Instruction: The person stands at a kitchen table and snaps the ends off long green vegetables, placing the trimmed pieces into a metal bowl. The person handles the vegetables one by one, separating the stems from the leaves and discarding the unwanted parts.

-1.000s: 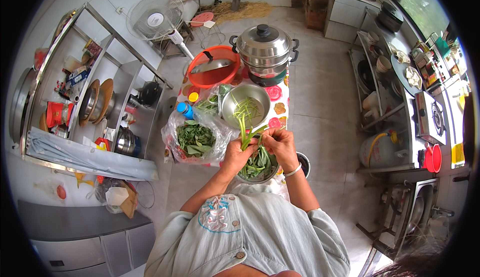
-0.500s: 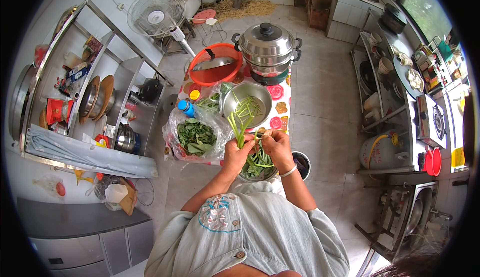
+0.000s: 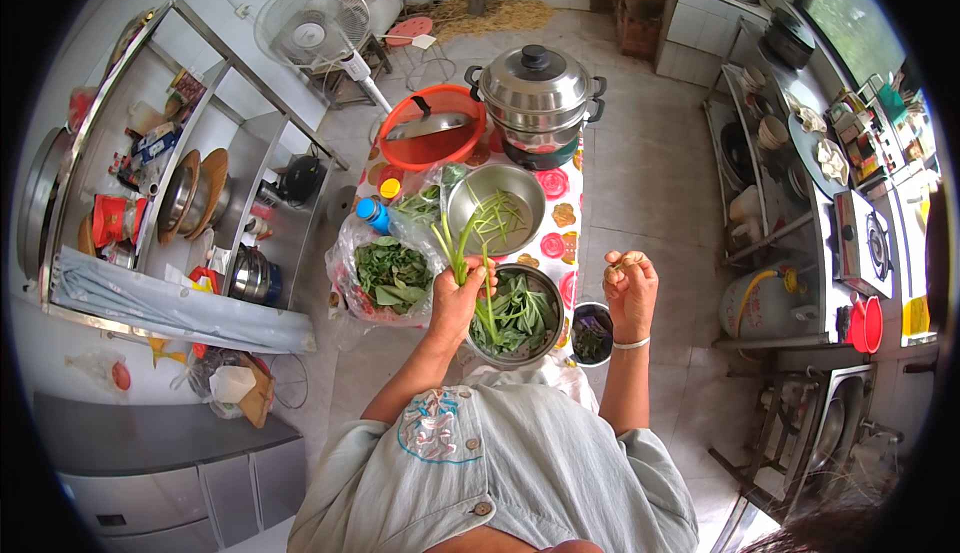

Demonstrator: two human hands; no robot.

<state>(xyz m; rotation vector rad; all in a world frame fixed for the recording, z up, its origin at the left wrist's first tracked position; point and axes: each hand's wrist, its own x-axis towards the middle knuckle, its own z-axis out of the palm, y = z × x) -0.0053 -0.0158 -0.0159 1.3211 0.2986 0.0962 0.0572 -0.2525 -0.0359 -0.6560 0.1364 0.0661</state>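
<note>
The left hand clenches a bunch of green stems above the bowl of greens, the right hand apparently pinching a small scrap that could drop onto the floor.

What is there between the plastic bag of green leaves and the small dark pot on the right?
In the head view, the steel bowl of greens lies between the plastic bag and the small dark pot.
</note>
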